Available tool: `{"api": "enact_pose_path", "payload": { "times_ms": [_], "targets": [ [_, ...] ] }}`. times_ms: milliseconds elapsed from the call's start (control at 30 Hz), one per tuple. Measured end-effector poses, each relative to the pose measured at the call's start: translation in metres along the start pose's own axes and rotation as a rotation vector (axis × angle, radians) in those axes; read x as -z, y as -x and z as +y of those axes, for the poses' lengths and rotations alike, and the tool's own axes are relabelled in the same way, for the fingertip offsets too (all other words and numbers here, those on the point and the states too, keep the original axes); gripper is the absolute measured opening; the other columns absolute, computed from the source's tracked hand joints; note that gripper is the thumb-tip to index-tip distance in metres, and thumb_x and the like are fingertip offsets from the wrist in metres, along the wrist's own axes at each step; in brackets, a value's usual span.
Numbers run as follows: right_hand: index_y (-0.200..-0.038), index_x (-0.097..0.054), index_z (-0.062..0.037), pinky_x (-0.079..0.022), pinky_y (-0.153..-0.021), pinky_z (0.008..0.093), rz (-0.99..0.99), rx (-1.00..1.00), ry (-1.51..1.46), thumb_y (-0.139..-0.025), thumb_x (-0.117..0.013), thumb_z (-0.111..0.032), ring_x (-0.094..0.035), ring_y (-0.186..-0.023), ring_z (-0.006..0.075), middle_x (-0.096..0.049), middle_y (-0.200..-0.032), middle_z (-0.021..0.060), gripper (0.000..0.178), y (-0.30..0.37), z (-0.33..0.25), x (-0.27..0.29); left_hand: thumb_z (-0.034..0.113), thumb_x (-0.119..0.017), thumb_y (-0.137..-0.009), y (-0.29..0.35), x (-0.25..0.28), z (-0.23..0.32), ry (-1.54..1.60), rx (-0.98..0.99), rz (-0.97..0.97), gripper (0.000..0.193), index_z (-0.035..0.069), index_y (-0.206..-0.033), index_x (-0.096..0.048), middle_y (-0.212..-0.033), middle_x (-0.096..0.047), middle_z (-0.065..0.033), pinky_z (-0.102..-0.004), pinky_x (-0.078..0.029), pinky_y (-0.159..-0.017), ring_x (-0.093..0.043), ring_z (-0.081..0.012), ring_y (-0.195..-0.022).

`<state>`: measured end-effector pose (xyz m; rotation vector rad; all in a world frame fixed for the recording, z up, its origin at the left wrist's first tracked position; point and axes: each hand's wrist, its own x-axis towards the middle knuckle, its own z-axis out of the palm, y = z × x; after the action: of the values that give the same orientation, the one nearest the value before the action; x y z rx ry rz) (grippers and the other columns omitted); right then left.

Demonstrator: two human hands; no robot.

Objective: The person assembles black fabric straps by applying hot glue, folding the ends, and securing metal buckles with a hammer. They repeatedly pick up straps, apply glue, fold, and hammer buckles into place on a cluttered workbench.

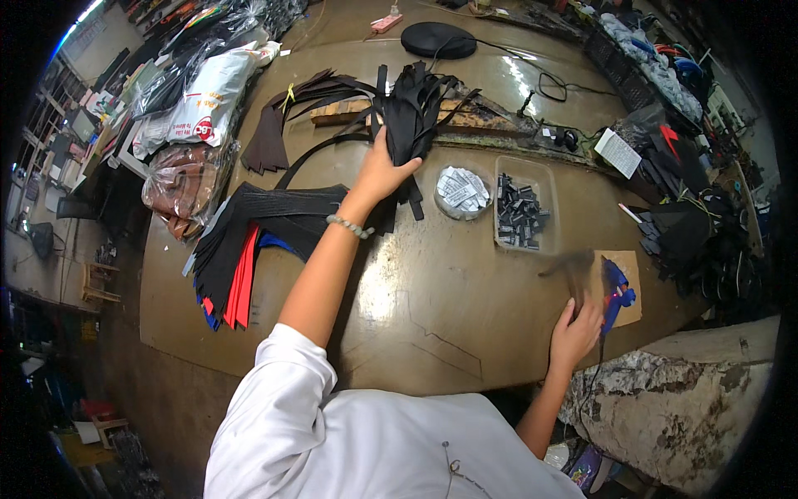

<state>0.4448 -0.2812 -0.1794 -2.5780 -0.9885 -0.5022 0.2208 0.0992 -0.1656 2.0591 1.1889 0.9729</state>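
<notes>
My left hand [386, 171] reaches far over the table, its fingers and thumb closed around a bundle of black straps [411, 108]. The bundle lies across a wooden board [337, 112], with loose ends hanging down on the near side. At the right, my right hand [576, 328] is low over the table beside a blue glue gun [616, 291] resting on a piece of cardboard [630, 264]. A dark strip [572, 268], smeared by motion, extends above the fingers and appears to be held in them; its exact shape is unclear.
A clear plastic tub [524, 208] holds many small dark pieces, next to a round container of white labels [462, 193]. Black, red and blue fabric pieces [258, 241] lie left. Bagged goods [195, 108] line the left edge; dark bundles [698, 224] sit right. A black round pad [438, 40] lies behind.
</notes>
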Motion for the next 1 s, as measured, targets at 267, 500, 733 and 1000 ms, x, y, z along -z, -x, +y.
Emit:
{"api": "enact_pose_path", "payload": {
  "times_ms": [267,500,733,1000],
  "targets": [
    [-0.125,-0.059,-0.0052,-0.042,-0.096,0.0461,0.008,-0.006,-0.004,-0.099,-0.053,-0.028,-0.053,-0.117,0.0348,-0.059,-0.121,0.0145,0.035,0.0,0.0,-0.003,0.023,-0.072,-0.086,0.0,0.044,-0.035,-0.101,0.266,-0.171,0.045,-0.002,-0.122,-0.062,-0.091,-0.074,-0.0164,-0.0317,-0.055,-0.074,-0.071,-0.0195,-0.079],
    [-0.126,-0.059,-0.0062,-0.042,-0.095,0.0467,0.033,0.006,0.004,-0.1,-0.051,-0.031,-0.053,-0.117,0.0354,-0.059,-0.119,0.0148,0.037,-0.001,0.003,-0.004,0.019,-0.076,-0.077,0.001,0.049,-0.016,-0.12,0.257,-0.257,0.02,0.0,-0.081,-0.075,-0.079,-0.072,-0.0206,-0.0389,-0.055,-0.077,-0.072,-0.0323,-0.079],
    [-0.128,-0.058,-0.0066,-0.042,-0.096,0.0476,0.028,0.002,0.064,-0.1,-0.05,-0.031,-0.052,-0.118,0.0359,-0.059,-0.12,0.0151,0.038,0.001,0.004,-0.008,0.021,-0.078,-0.077,0.008,0.067,-0.006,-0.277,0.021,-0.271,0.023,-0.002,-0.079,-0.073,-0.073,-0.07,-0.0193,-0.0374,-0.054,-0.068,-0.07,-0.0307,-0.069],
    [-0.115,-0.064,-0.0014,-0.046,-0.093,0.042,0.236,-0.031,-0.546,-0.096,-0.061,-0.014,-0.057,-0.104,0.0287,-0.06,-0.117,0.0121,0.022,0.007,-0.024,0.012,0.029,-0.072,-0.092,0.082,0.128,0.04,0.681,0.304,-0.009,0.024,0.005,-0.092,-0.072,-0.07,-0.061,0.003,-0.0173,-0.034,-0.048,-0.048,-0.0015,-0.054]
  ]
}}
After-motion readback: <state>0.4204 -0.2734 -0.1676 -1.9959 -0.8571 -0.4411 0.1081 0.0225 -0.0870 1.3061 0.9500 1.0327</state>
